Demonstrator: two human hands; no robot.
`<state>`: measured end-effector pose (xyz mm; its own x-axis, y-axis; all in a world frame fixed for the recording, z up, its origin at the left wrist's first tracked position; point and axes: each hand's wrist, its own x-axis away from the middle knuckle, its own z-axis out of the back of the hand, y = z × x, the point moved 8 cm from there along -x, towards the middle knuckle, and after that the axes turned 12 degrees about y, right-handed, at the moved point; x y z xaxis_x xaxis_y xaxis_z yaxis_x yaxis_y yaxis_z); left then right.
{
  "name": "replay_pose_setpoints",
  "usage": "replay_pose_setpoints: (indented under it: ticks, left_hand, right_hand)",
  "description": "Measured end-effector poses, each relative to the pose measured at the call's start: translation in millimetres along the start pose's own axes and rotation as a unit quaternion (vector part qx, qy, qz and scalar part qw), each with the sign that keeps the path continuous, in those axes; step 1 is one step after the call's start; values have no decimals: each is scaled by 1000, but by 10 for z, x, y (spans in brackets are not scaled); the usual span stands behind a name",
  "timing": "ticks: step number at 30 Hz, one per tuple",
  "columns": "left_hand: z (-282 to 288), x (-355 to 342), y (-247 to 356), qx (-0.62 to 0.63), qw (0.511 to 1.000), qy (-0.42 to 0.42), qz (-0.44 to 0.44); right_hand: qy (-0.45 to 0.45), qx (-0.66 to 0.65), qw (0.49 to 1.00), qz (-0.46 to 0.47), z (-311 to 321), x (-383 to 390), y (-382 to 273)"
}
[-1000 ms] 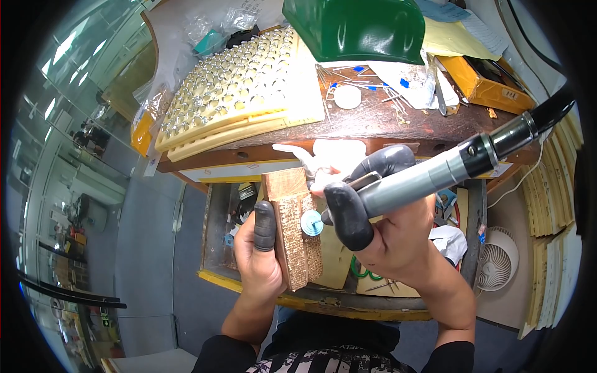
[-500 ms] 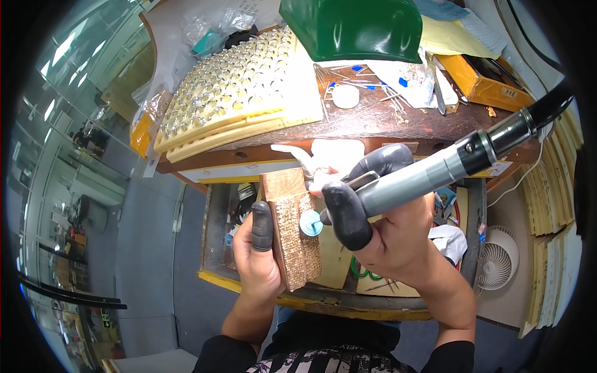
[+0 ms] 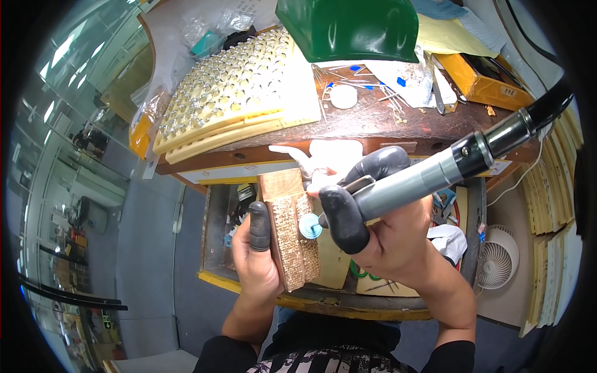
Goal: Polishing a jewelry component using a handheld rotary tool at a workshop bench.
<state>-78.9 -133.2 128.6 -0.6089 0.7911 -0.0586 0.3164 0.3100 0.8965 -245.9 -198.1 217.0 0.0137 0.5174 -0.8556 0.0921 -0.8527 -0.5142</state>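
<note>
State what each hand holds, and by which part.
The left hand grips the brown block along its left side; the right hand holds the gray handpiece near its blue disc.

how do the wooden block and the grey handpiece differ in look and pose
The wooden block is brown and partly rough; the grey handpiece is smooth, with black parts. The wooden block runs mostly up the picture; the grey handpiece slants to the upper right. The left hand holds the wooden block, the right hand the grey handpiece. Both are long.
</note>
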Motion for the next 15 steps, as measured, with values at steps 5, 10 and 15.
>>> replay_pose_setpoints:
  ticks: [5,10,15]
  left_hand:
    - [-12,5,-5,10,1000,1,5]
    - [-8,10,5,18,1000,8,4]
    - [-23,18,21,10,1000,4,-2]
  right_hand:
    - [-9,1,1000,8,-5,7,19]
    - [-1,-9,1000,-12,-2,30,27]
    - [-9,7,1000,-14,-3,38,36]
